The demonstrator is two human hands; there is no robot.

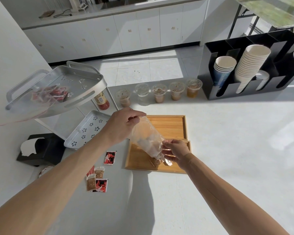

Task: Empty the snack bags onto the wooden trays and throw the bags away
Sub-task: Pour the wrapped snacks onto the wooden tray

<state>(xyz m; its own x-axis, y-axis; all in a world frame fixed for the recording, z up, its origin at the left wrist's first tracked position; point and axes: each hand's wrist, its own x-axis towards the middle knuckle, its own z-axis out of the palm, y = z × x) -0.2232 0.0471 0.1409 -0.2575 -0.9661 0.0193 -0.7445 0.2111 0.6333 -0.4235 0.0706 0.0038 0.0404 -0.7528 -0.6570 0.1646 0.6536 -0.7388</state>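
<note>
A clear plastic snack bag (145, 138) hangs tilted, mouth down, over the near wooden tray (137, 162). My left hand (122, 124) pinches the bag's upper end. My right hand (174, 152) grips its lower, open end just above the tray. A brown snack packet (155, 162) pokes out of the mouth onto the tray. Behind it lies the far wooden tray (170, 127), with nothing visible on it. Another clear bag with red packets (47, 95) rests on the upper shelf of the metal rack (95, 85).
Loose red and brown packets (97, 181) lie on the white table left of the trays. A black tissue box (41, 150) sits at the left. Several lidded drink cups (159, 93) line the back, beside a black cup organizer (249, 68).
</note>
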